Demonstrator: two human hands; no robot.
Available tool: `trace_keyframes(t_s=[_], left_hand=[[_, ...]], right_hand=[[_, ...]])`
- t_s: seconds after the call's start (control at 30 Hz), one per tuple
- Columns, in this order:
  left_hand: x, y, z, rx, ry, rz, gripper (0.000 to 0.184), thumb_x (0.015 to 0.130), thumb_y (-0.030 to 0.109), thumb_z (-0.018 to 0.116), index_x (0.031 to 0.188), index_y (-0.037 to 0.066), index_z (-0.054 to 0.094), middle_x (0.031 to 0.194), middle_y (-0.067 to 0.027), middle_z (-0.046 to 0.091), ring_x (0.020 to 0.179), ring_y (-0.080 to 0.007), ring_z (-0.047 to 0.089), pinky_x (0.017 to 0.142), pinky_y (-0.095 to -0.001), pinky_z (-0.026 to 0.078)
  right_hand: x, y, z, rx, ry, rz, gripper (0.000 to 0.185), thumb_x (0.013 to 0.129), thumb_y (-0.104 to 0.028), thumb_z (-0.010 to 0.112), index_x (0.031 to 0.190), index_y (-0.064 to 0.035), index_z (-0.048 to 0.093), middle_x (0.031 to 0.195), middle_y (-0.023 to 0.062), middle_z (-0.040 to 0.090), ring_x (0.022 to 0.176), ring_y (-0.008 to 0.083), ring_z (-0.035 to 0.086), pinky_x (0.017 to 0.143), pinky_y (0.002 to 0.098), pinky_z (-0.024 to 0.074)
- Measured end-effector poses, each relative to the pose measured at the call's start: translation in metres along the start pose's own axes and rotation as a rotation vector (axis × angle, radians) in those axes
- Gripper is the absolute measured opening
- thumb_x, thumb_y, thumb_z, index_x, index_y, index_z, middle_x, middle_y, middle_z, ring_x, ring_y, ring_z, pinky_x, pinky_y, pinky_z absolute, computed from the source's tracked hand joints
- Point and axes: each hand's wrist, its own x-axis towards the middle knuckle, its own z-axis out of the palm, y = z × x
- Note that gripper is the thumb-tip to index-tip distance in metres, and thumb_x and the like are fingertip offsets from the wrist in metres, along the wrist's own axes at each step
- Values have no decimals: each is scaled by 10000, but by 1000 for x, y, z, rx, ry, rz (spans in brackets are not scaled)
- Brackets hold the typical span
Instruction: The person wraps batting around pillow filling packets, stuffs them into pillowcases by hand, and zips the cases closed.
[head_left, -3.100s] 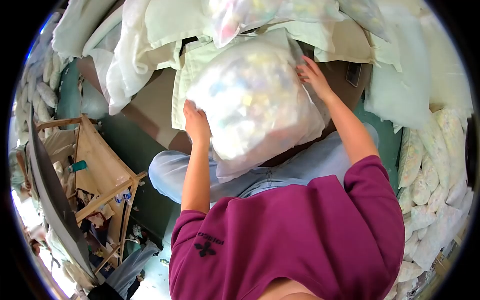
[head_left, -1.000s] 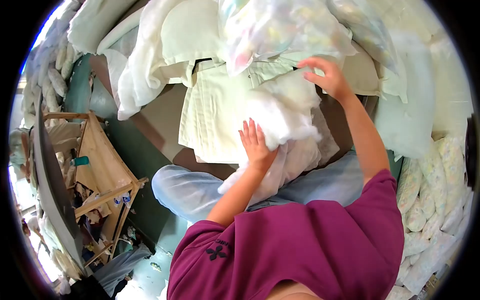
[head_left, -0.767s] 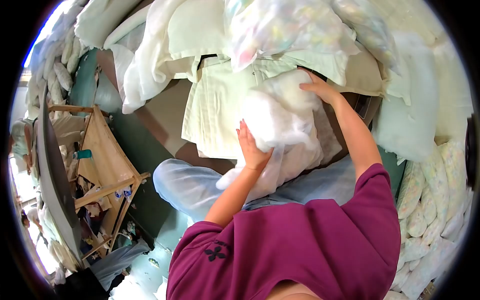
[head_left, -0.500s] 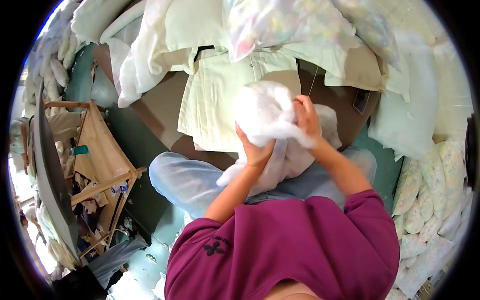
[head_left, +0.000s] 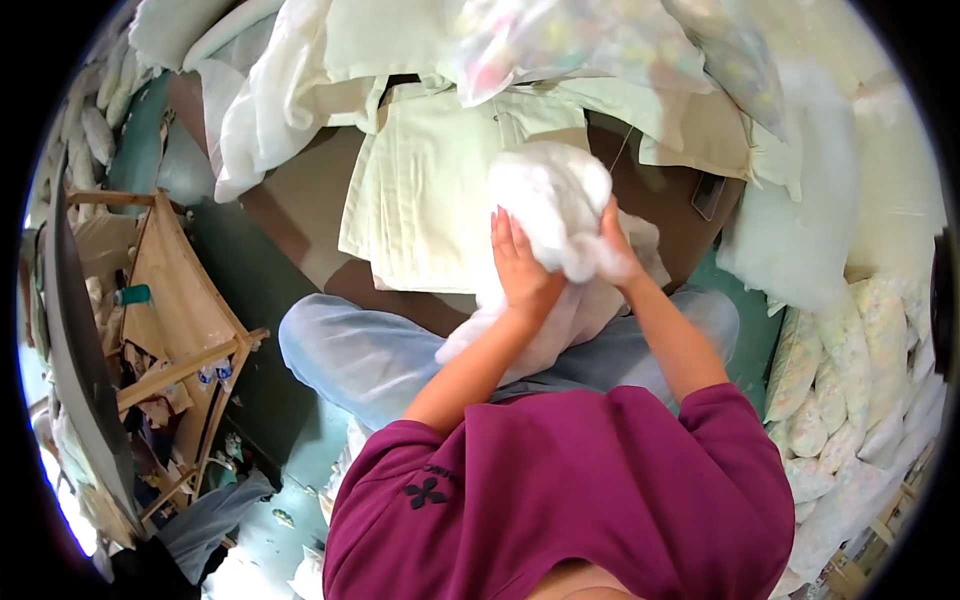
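In the head view, a white wad point(head_left: 550, 190) of fluffy material is held up between the person's two hands, above a thin whitish cloth point(head_left: 565, 325) that bunches in the lap just below the wad. The left hand point(head_left: 525, 268) lies along the wad's left side, its fingers extended and slightly spread against the fluff. The right hand point(head_left: 618, 245) touches the wad's right side with its fingers pointing up; it is blurred and partly covered by fluff, so one cannot tell whether it pinches any.

Just beside the wad, on its left, a pale green-white cloth point(head_left: 420, 205) with creases lies flat on a brown surface point(head_left: 310, 190). Beyond the wad is a clear bag point(head_left: 590, 45) with blurry coloured contents. A dark phone point(head_left: 707, 195) lies to the right of the wad, near it. Jeans-clad legs point(head_left: 350, 350) are folded to either side below the wad. Well apart from the wad, on the left, stands a wooden frame point(head_left: 185, 290) with a teal object point(head_left: 132, 295) at it; well apart on the right is a pile of patterned bundles point(head_left: 850, 375).
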Motion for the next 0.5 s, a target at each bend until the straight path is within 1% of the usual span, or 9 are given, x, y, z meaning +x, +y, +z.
trace_keyframes(t_s=[0.03, 0.1, 0.17, 0.2, 0.23, 0.3, 0.4, 0.47, 0.5], left_hand=[[-1, -6, 5, 13, 32, 3, 930, 649, 253, 777, 1373, -64, 286, 1427, -311, 302, 1293, -517, 320, 1066, -573, 293], [-1, -2, 7, 20, 71, -3, 876, 751, 318, 694, 1400, -73, 253, 1458, -298, 272, 1331, -492, 293, 1067, -581, 278], [2, 4, 20, 264, -48, -81, 886, 772, 329, 667, 1424, -71, 220, 1478, -285, 254, 1359, -472, 265, 1070, -584, 268], [5, 8, 26, 384, -110, -118, 891, 783, 334, 654, 1436, -70, 203, 1487, -279, 245, 1373, -461, 252, 1071, -585, 263], [16, 16, 26, 381, -151, -191, 934, 766, 276, 670, 1459, -70, 147, 1519, -259, 201, 1409, -433, 192, 1086, -581, 237], [33, 28, 3, 142, -239, -267, 983, 725, 245, 710, 1460, -69, 137, 1523, -271, 173, 1417, -433, 166, 1097, -576, 220], [34, 15, -35, -219, -234, -319, 1071, 663, 221, 793, 1458, -63, 133, 1499, -316, 154, 1408, -443, 159, 1122, -513, 210], [24, 0, -75, -329, -234, -313, 1070, 662, 237, 809, 1449, -67, 151, 1473, -336, 185, 1393, -453, 185, 1122, -484, 227], [13, -11, -89, -197, -324, -377, 1032, 689, 307, 798, 1424, -84, 188, 1445, -339, 229, 1378, -451, 209, 1109, -454, 256]], right_hand=[[0, 0, 11, 76, 18, 39, 1015, 738, -262, 764, 1473, -24, 106, 1470, 190, 251, 1359, 287, 275, 1113, 391, 263], [-2, -4, 25, -363, -10, 43, 1158, 630, -347, 836, 1471, -6, 116, 1477, 228, 238, 1374, 334, 265, 1112, 409, 271], [2, -4, 30, -841, -15, -6, 1241, 541, -409, 872, 1460, 9, 150, 1462, 257, 255, 1368, 373, 280, 1105, 423, 287], [7, -2, 32, -678, 81, 47, 1237, 528, -417, 871, 1450, 16, 168, 1447, 262, 276, 1355, 380, 299, 1097, 426, 299], [13, 2, 35, -512, 178, 101, 1234, 516, -426, 870, 1439, 24, 187, 1432, 266, 297, 1342, 387, 317, 1089, 428, 312], [29, 8, 39, -276, 333, 118, 1156, 525, -397, 860, 1400, 41, 244, 1376, 251, 375, 1289, 384, 387, 1068, 422, 346], [42, 31, 20, -223, 400, 199, 1137, 530, -386, 856, 1390, 48, 251, 1371, 242, 381, 1291, 373, 383, 1072, 411, 347], [38, 29, 17, -574, 334, 229, 1156, 526, -392, 852, 1403, 42, 237, 1390, 244, 366, 1315, 366, 358, 1080, 402, 346], [34, 34, 20, -741, 304, 226, 1164, 523, -395, 852, 1407, 42, 233, 1402, 246, 354, 1325, 367, 345, 1082, 403, 344]])
